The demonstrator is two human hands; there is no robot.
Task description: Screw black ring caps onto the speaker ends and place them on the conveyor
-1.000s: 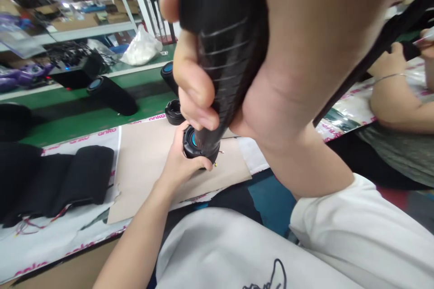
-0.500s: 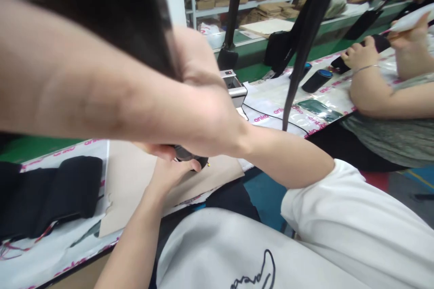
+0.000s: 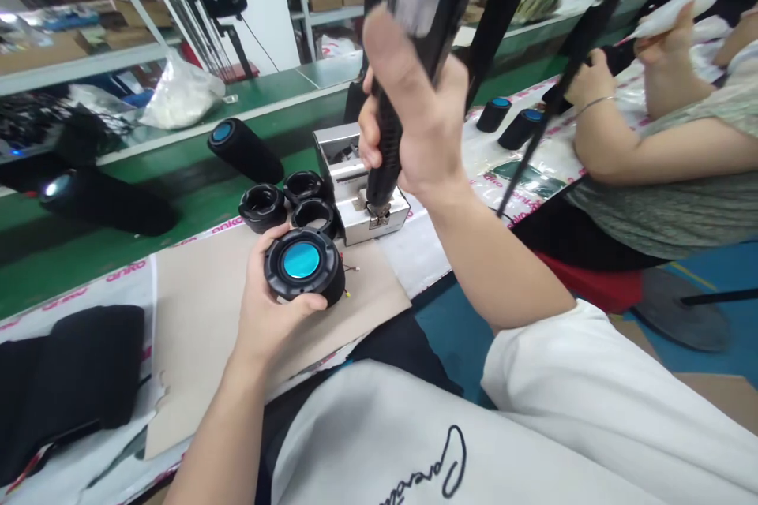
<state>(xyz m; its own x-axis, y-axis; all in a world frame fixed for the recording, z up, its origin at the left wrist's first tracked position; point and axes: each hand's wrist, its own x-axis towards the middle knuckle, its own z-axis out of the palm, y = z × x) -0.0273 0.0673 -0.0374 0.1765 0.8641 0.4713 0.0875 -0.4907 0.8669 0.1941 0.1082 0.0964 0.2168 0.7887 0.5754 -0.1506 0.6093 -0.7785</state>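
Note:
My left hand (image 3: 260, 304) is wrapped round a black cylindrical speaker (image 3: 332, 276), its end with a shiny blue disc facing up. Thin wires with small connectors stick out at the speaker's right side. In my right hand (image 3: 423, 118) is a black electric screwdriver (image 3: 388, 154), pointing down. Its tip is at the front of a metal screw feeder (image 3: 374, 230); whether a screw is on it I cannot tell. Several black plastic rings (image 3: 261, 207) stand just behind the speaker.
Brown cardboard (image 3: 201, 308) lies under my left hand. Black fabric-covered pieces (image 3: 76, 363) with wires lie at the left. Finished-looking black cylinders (image 3: 245, 150) rest on the green conveyor (image 3: 195, 205). A co-worker's arm (image 3: 657, 138) is at the right; dark straps hang nearby.
My right hand has swung the screwdriver away from above the speaker, right and back to the screw feeder. My left hand still holds the speaker, now in plain view. The camera view has shifted left.

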